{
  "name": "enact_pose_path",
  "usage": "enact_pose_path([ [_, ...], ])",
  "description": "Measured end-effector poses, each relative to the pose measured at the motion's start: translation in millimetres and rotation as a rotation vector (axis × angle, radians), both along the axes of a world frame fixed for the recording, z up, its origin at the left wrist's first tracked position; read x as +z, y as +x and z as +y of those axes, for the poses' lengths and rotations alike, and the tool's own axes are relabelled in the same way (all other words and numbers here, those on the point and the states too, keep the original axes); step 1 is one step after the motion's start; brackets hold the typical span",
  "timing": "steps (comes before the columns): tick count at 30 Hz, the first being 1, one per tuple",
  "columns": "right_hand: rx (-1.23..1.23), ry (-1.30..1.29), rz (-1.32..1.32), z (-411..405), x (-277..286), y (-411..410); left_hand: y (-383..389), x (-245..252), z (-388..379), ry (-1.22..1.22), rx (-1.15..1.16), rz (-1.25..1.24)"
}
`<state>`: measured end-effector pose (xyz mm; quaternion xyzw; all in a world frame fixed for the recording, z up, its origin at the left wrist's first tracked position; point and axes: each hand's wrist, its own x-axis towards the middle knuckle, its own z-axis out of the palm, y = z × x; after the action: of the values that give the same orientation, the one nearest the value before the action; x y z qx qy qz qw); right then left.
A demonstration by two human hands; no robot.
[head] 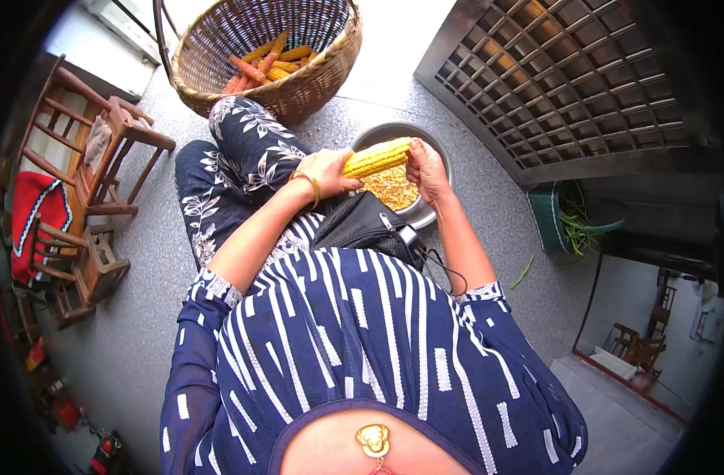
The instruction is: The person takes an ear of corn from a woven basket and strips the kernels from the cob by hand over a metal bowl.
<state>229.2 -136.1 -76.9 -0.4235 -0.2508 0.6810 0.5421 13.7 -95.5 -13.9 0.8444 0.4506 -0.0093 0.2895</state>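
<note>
Between my two hands is a yellow ear of corn (378,158), held crosswise above a metal basin (444,155). My left hand (327,171), with a bangle at the wrist, grips the ear's left end. At the other end, my right hand (427,171) has its fingers closed around the tip. Loose corn kernels (391,185) in yellow and orange lie in the basin below. A black mesh bag (356,224) at my waist hides part of the basin's near side.
A wicker basket (314,98) ahead holds yellow ears and reddish cobs. Wooden chairs (115,154) stand at the left. To the right are a lattice door panel (552,89) and a green basket (543,217) with green stalks. A thin black cable (451,270) hangs by my right forearm.
</note>
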Motion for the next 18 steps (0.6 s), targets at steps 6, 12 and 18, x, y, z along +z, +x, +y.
enact_pose_path([
  [6,-0.027,0.047,0.081,-2.4,-2.1,0.7,1.0,3.5,0.7,-0.037,0.009,-0.015],
  [12,-0.067,-0.039,0.006,-2.2,0.3,-5.5,2.9,3.8,-1.9,-0.007,0.014,0.033],
  [18,-0.037,-0.010,-0.007,-0.1,-4.5,-2.4,1.7,5.0,-0.5,-0.015,0.006,0.022],
])
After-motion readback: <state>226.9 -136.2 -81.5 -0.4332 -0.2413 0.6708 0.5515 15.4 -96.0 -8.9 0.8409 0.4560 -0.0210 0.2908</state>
